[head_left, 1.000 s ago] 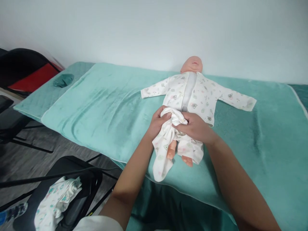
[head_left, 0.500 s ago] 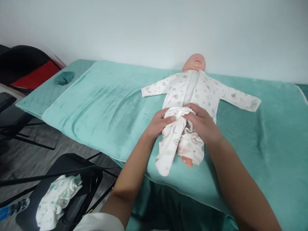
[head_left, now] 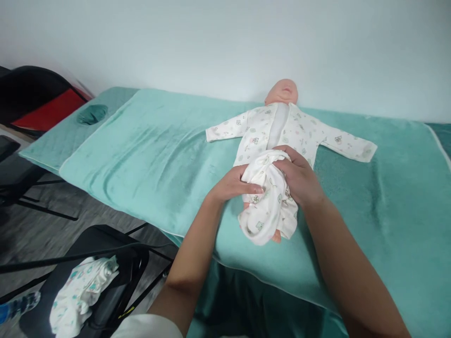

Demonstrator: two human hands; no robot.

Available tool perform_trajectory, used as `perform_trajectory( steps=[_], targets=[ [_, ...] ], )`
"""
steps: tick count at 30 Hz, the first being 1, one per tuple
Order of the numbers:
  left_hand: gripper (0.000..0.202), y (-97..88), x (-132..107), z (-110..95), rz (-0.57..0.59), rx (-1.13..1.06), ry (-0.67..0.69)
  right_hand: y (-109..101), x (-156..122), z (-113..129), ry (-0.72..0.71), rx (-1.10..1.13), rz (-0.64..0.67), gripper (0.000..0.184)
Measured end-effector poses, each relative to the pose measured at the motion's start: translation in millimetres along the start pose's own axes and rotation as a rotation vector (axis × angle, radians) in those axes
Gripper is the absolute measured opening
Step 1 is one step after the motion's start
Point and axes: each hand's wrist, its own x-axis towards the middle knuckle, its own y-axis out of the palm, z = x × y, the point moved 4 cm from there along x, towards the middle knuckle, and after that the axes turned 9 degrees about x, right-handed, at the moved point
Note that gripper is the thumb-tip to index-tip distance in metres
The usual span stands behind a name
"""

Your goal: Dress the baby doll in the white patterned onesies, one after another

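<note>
A baby doll lies on its back in a white printed top that is open down the front, its sleeves spread out. Bunched over the doll's lower body are white printed baby pants. My left hand grips the pants at their left side, thumb laid across the cloth. On the other side my right hand is closed on the gathered cloth near the waist, its fingertips partly hidden in the folds. One foot of the doll pokes out below the fabric.
The doll lies on a bed with a green cover, against a white wall. A black folding chair at lower left holds a crumpled printed garment, with a plastic bottle beside it. Another black chair stands at far left.
The pants' left leg, which hung down straight, is now gathered and folded up. My left hand has shifted slightly right and downward on the cloth; my right hand still grips the waist area.
</note>
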Motion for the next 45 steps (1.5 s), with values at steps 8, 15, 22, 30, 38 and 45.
perform_trajectory(
  steps=[8, 15, 22, 30, 38, 45],
  targets=[
    [0.053, 0.4, 3, 13, -0.187, -0.374, 0.062, 8, -3, 12, -0.027, -0.264, 0.284, 0.027],
    [0.054, 1.9, 3, 16, -0.280, -0.460, 0.048, 15, -11, 15, 0.148, -0.464, 0.523, 0.037],
    [0.063, 1.6, 0, 4, -0.149, -0.202, 0.056, 4, -3, 6, 0.026, -0.231, 0.030, 0.030],
    [0.064, 3.0, 1, -1, -0.152, -0.098, -0.043, -2, 2, 1, -0.019, -0.092, 0.008, 0.022],
    [0.055, 10.8, -8, 0, -0.227, -0.319, -0.071, 6, -2, 8, -0.029, -0.206, 0.102, 0.026],
    [0.051, 13.8, -9, -6, -0.355, -0.435, 0.003, 8, -9, 12, 0.215, -0.331, 0.398, 0.037]
  ],
)
